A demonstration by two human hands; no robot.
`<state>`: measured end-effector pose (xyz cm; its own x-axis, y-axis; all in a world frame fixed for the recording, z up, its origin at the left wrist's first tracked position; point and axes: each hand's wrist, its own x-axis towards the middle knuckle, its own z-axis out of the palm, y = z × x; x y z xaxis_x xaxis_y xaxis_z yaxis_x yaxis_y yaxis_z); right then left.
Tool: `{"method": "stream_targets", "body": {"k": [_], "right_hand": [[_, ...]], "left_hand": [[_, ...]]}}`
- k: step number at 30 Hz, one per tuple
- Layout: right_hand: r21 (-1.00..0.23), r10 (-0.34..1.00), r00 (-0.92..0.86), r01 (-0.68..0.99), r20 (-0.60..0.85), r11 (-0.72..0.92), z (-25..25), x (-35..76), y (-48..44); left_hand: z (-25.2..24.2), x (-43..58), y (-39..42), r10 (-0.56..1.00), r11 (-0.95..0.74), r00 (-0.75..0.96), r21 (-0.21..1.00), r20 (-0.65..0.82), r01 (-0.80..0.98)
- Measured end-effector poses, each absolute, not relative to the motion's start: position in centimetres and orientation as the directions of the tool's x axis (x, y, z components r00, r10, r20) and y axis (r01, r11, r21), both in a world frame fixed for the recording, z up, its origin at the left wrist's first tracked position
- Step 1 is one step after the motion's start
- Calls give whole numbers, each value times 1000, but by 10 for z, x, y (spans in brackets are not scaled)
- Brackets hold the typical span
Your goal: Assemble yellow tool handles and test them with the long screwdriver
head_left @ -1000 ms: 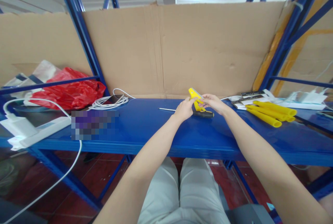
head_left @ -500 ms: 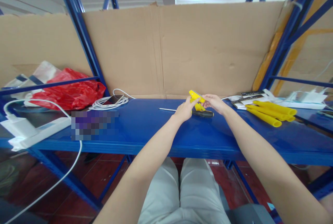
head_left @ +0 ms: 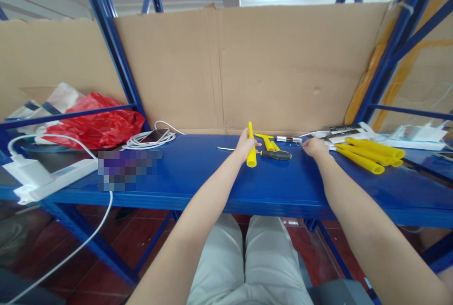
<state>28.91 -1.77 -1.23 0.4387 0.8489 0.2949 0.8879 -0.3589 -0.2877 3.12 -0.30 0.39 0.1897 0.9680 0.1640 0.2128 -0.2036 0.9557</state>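
L hand (head_left: 244,146) w/ yellow part (head_left: 251,159) over blue shelf (head_left: 198,173), cardbd (head_left: 170,69) behind.

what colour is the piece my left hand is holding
The piece in your left hand is yellow; the head view shows it best.

And it's red plastic bag (head_left: 97,130) well L of grip (head_left: 244,146), coiled white cable (head_left: 141,140) nearer, pwr strip (head_left: 67,173) farther L, cardbd panel (head_left: 283,64) behind!
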Motion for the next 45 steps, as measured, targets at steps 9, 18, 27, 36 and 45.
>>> {"method": "stream_targets", "body": {"k": [9, 18, 27, 36, 45], "right_hand": [[-220, 860, 453, 886, 234, -407, -13, 288, -17], [-246, 863, 442, 889, 246, -386, -10, 282, -15], [-689, 855, 108, 647, 507, 326, 12, 241, -7], [-822, 887, 8, 381, 462, 424, 12, 219, -16], [-858, 892, 36, 292, 451, 422, 3, 220, -5]], "left_hand": [[14, 27, -12, 860, 53, 509, 985, 40, -166], [10, 26, -14, 772, 128, 635, 979, 1, -157], [8, 27, -13, 750, 142, 662, 978, -6, -152], [10, 26, -16, 736, 124, 676, 984, -5, -127], [9, 26, -13, 709, 120, 705, 981, 22, -152]]}}
